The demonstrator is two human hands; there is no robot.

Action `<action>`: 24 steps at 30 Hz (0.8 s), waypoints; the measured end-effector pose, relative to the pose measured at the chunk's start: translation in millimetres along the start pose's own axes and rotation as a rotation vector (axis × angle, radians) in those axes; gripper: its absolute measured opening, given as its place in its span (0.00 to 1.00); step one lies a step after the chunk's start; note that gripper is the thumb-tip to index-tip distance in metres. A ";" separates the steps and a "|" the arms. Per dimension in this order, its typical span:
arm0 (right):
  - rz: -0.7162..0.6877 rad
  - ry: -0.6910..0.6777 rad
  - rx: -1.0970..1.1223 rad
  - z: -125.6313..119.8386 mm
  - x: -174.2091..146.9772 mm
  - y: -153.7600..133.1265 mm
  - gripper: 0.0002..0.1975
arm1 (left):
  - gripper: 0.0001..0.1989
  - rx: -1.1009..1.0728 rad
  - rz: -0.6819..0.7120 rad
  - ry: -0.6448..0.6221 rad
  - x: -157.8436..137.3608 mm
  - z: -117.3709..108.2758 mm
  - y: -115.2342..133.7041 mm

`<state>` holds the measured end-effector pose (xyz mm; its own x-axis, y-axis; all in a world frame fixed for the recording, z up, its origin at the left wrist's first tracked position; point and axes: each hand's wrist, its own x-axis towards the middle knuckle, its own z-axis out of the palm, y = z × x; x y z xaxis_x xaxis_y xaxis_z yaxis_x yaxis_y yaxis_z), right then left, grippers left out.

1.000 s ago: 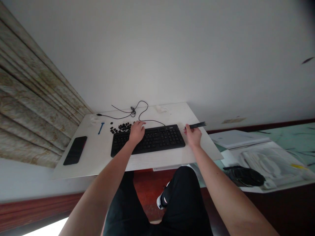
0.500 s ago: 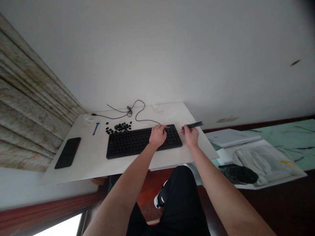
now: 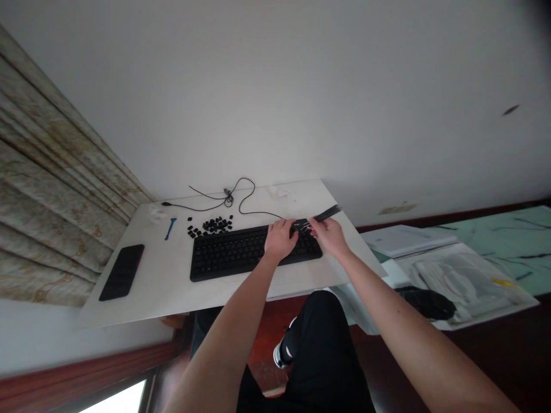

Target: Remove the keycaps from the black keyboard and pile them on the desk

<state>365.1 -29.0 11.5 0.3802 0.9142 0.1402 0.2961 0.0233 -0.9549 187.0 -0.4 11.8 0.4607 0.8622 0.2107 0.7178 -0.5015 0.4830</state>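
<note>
A black keyboard [image 3: 232, 252] lies on the white table, its keys up. My left hand [image 3: 280, 238] rests over its right part, thumb and fingers apart on the keys. What is under the palm is hidden. In my right hand [image 3: 328, 232] is a black keycap puller with a brush end [image 3: 329, 213]; its thin wire prongs point left, over the keyboard's upper right corner beside my left fingertips. Whether the wires grip a key is too small to tell. Several loose black keycaps [image 3: 216, 225] lie in a heap behind the keyboard.
A blue bar-shaped tool [image 3: 170, 228] and a dark phone [image 3: 121, 272] lie on the left of the white table [image 3: 167, 287]. The keyboard's cable [image 3: 247, 198] loops along the back by the wall. Right of the table are a white box [image 3: 400, 240] and a black object [image 3: 426, 303].
My right hand has moved left with the keycap puller, bringing its wires over the keyboard's corner. My left hand stays on the keyboard. The view has shifted slightly.
</note>
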 end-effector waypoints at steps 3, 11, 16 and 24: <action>-0.040 -0.112 -0.206 5.7 4.2 -12.4 0.18 | 0.17 0.039 0.018 -0.007 -0.2 0.8 -0.7; -0.034 -0.192 -0.413 11.7 15.5 -27.1 0.11 | 0.11 0.088 0.003 -0.005 0.7 1.2 -0.2; -0.034 -0.186 -0.535 20.2 10.0 -38.6 0.07 | 0.10 0.116 0.007 -0.001 1.1 2.5 -0.7; 0.024 -0.241 -0.530 27.3 24.8 -44.8 0.05 | 0.12 0.142 0.015 -0.033 2.6 2.3 -0.2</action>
<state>337.4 3.7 50.6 0.2004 0.9797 -0.0028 0.7118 -0.1476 -0.6867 189.3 1.7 10.3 0.4874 0.8527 0.1879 0.7760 -0.5216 0.3546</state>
